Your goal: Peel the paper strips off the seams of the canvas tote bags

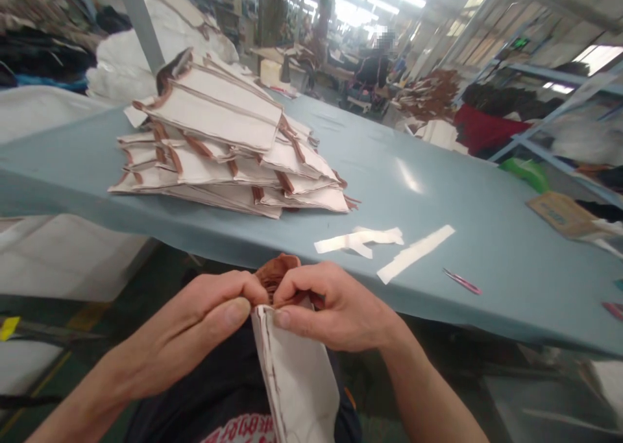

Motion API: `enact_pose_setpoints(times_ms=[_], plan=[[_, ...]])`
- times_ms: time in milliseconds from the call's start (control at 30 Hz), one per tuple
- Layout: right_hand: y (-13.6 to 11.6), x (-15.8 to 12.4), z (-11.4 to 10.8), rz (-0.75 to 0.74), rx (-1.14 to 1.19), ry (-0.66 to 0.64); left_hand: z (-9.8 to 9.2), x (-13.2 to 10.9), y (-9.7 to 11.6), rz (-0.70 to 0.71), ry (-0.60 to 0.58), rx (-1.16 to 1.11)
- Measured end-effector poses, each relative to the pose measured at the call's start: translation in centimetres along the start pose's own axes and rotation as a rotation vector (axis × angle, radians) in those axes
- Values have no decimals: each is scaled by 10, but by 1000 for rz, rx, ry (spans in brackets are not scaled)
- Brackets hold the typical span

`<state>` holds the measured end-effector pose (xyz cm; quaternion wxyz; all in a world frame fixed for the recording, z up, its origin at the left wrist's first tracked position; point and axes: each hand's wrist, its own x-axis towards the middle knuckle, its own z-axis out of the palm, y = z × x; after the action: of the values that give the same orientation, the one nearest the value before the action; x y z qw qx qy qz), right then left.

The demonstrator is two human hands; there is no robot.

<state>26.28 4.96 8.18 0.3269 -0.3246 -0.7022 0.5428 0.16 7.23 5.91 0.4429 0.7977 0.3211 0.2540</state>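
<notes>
Between my hands, over my lap, is a white fabric piece with brown cloth gathered at its far end. My left hand pinches the piece's top corner at the seam, thumb against forefinger. On the other side of that corner, my right hand grips the edge, its thumb flat on the white face and its fingers curled over the brown cloth. Both sets of fingertips nearly meet at the seam. The lower part of the piece hangs down toward me, past the bottom of the view.
A stack of similar white pieces with brown edging lies on the blue-green table. Nearer me are white strips and small thread snips. A cardboard box sits at the right. A person is far behind the table.
</notes>
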Motion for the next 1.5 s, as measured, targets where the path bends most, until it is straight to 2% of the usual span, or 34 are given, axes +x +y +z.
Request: enact_pose_setpoints(times_ms=[100,200,333,467,600,767,1000,1200,1300,1400,1500], plan=[[5,1,-2,9,-37,-9,5,10,2,-26,-52,-104],[16,0,-3,54,-45,-36,10,10,-4,-69,-73,-184],[36,1,1,120,79,-85,13,4,-9,-99,-80,-280],[48,4,7,133,159,-97,14,1,-8,-191,-78,-302],[38,4,8,153,82,-106,16,-1,-4,-262,-95,-321],[26,1,11,144,-39,-52,18,-3,-1,-284,-85,-294],[28,0,16,209,75,-100,18,-8,-4,-286,-120,-298],[24,1,20,212,21,-92,17,-10,-7,-278,-147,-316],[24,1,22,209,-23,-76,20,-10,-8,-316,-162,-353],[26,0,21,222,-92,-59,24,-11,-10,-363,-127,-390],[29,0,18,227,-128,-55,24,-11,-13,-384,-137,-351]])
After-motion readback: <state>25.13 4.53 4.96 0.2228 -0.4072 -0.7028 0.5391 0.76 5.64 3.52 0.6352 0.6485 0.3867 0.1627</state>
